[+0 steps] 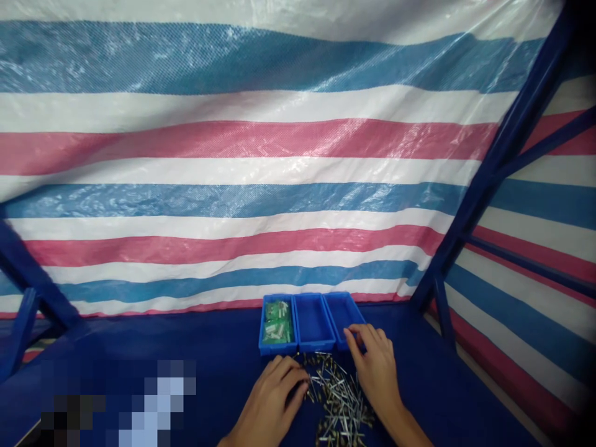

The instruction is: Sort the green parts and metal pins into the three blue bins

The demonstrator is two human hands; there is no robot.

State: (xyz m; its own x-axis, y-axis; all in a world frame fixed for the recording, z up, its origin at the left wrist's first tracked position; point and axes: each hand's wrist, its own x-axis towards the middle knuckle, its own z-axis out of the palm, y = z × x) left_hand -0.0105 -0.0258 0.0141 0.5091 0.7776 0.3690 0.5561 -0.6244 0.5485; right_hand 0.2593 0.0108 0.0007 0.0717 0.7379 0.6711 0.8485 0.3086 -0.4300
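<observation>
A loose pile of thin metal pieces with darker ends (pixel 342 397) lies on the blue table surface between my hands. My left hand (pixel 278 397) rests at the pile's left edge, fingers curled; whatever its fingertips hold is too small to make out. My right hand (pixel 375 366) is over the front edge of the right blue bin (pixel 343 310), thumb and forefinger close together, with anything between them hidden. Beside that bin stands the middle blue bin (pixel 314 320), with nothing visible inside. Green-and-white packets (pixel 278 323) lie in the left blue bin (pixel 261 332).
Behind the bins hangs a striped plastic sheet (pixel 242 143). Blue frame posts stand at the right (pixel 484 180) and left (pixel 35 279). A blurred-out patch covers the lower left of the blue table (pixel 218 335).
</observation>
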